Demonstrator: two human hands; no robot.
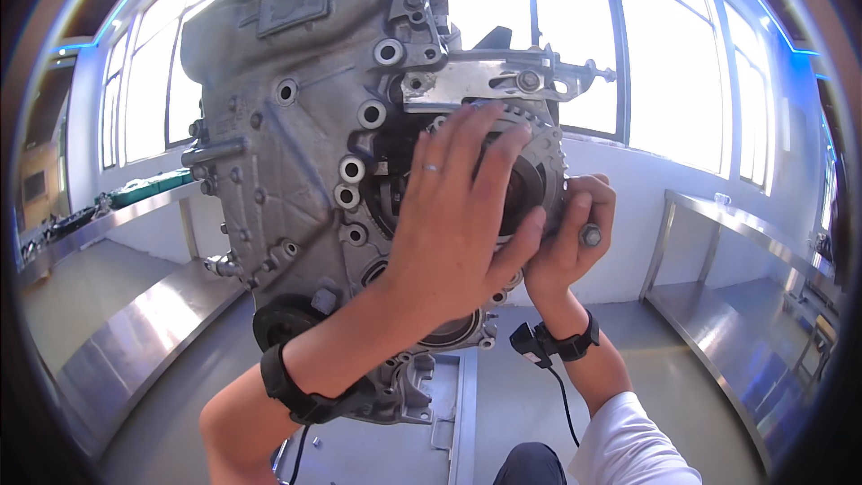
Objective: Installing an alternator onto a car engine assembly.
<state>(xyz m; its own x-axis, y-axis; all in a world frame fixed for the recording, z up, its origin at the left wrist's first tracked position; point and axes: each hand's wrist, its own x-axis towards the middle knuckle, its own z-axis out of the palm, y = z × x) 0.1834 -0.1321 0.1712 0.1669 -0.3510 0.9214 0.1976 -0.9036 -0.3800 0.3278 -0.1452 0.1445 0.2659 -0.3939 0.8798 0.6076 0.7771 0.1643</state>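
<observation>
From my remote seat I look down the head camera at a grey cast-metal engine block (296, 126) held upright, which fills the middle of the view and serves as my landmark. My left hand (453, 224) lies flat against the block's right face, fingers spread wide and pressed over a toothed sprocket wheel (537, 157); a thin ring (432, 166) shows on one finger. My right hand (570, 238) sits just right of the left one, at the sprocket's lower right edge, curled closed, with a hex-headed bolt (590, 235) pinched between thumb and fingers. The two hands touch where the left thumb meets the right palm. Just above the sprocket a bright metal bracket (489, 81) is fixed across the block's upper right corner. Low on the block's left side sits a dark round pulley (283, 323), partly hidden by my left forearm. Each wrist carries a black strap: the left wristband (287, 386) crosses in front of the block's lower part, the right wristband (570, 341) is below and right of the block, and a black cable (564, 404) hangs down from it. Behind the block, large bright windows (673, 63) span the wall. Steel benches run along both sides: one bench (135, 341) to the block's left, another steel bench (745, 251) well to its right.
</observation>
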